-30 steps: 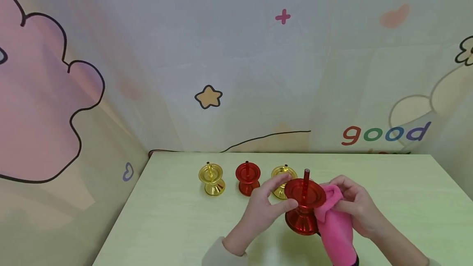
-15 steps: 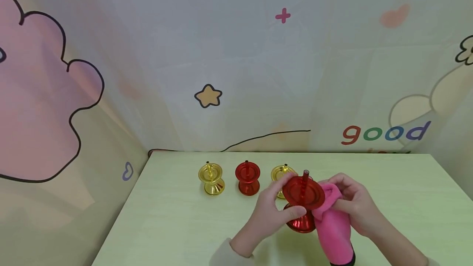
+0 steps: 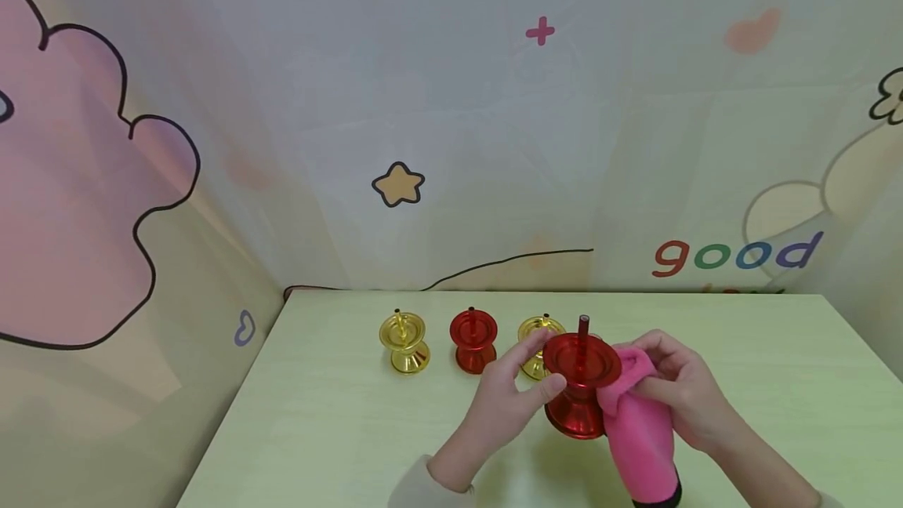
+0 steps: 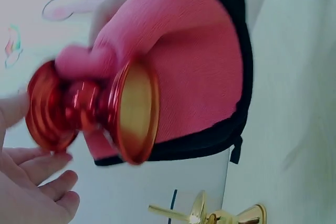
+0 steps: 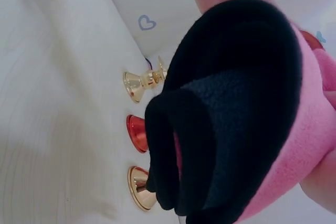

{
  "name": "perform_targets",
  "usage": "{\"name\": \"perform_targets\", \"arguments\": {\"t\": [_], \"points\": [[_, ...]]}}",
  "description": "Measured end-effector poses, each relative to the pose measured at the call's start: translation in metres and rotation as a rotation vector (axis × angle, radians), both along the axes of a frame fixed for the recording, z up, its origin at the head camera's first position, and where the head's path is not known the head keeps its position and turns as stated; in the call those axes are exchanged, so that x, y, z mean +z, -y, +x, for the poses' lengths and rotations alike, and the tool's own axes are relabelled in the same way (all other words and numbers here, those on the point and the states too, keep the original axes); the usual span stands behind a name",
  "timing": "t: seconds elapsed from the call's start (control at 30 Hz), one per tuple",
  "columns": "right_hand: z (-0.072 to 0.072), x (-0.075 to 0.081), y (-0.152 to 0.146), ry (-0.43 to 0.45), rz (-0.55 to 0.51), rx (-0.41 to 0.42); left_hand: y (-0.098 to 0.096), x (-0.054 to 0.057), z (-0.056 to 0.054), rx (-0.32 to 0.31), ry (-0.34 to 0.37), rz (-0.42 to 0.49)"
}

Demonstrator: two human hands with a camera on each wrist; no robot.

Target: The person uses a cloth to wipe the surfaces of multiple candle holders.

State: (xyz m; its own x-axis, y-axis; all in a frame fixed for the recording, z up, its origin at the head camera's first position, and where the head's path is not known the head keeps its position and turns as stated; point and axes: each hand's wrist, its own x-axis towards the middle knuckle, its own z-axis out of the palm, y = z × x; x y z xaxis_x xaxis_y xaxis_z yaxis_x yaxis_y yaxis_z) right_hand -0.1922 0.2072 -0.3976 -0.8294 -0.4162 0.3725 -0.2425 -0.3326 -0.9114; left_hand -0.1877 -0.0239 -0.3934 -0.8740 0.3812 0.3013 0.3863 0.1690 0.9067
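In the head view my left hand (image 3: pixel 509 394) holds a red metal candle holder (image 3: pixel 582 367) by its upper dish, thumb on the near side and fingers behind. The holder hangs above the table, spike up. My right hand (image 3: pixel 680 390) pinches a pink cloth (image 3: pixel 638 445) with a black edge, pressed against the holder's right side. The left wrist view shows the cloth (image 4: pixel 199 77) bunched at the holder's waist (image 4: pixel 81 106) and its hollow base facing the camera. In the right wrist view the cloth's dark underside (image 5: pixel 236 119) hides most of the holder.
Along the back of the pale table (image 3: pixel 317 429) stand a gold candle holder (image 3: pixel 405 343), a smaller-looking red one (image 3: pixel 474 339) and another gold one (image 3: pixel 534 367), partly behind my left hand. A printed curtain (image 3: pixel 480 139) rises behind the table.
The red candle holder tips toward my body and then back nearer upright, turning slightly in my left hand. The cloth stays against its right side, its lower end swaying a little.
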Motion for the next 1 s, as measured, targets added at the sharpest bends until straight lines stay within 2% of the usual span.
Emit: {"name": "perform_targets", "arguments": {"t": [0.1, 0.23, 0.3, 0.37, 0.43, 0.53, 0.63, 0.73, 0.87, 1.0], "points": [[0.002, 0.0, 0.002, -0.007, 0.021, -0.07, -0.006, -0.003, 0.004, 0.043, -0.085, -0.036], [0.005, 0.002, 0.004, -0.029, 0.087, -0.142, -0.013, -0.005, 0.007, 0.114, -0.132, -0.057], [0.005, 0.003, 0.004, -0.039, 0.116, -0.149, -0.017, -0.006, 0.007, 0.15, -0.132, -0.039], [0.005, 0.002, 0.001, -0.041, 0.118, -0.116, -0.019, -0.005, 0.005, 0.156, -0.154, -0.012], [0.004, 0.001, -0.003, -0.045, 0.106, -0.06, -0.02, -0.005, 0.004, 0.124, -0.158, 0.017], [0.002, 0.001, -0.01, -0.03, 0.063, 0.056, -0.018, -0.003, -0.001, 0.003, -0.129, 0.025], [0.001, 0.001, -0.016, 0.021, 0.024, 0.163, -0.016, -0.002, -0.005, -0.143, 0.009, 0.025], [0.0, 0.001, -0.021, 0.08, 0.022, 0.229, -0.016, -0.004, -0.008, -0.24, 0.153, 0.034], [-0.001, -0.001, -0.033, 0.113, 0.066, 0.265, -0.023, -0.012, -0.011, -0.273, 0.222, 0.063], [-0.005, -0.004, -0.051, 0.129, 0.143, 0.231, -0.034, -0.019, -0.013, -0.235, 0.241, 0.105]]}}
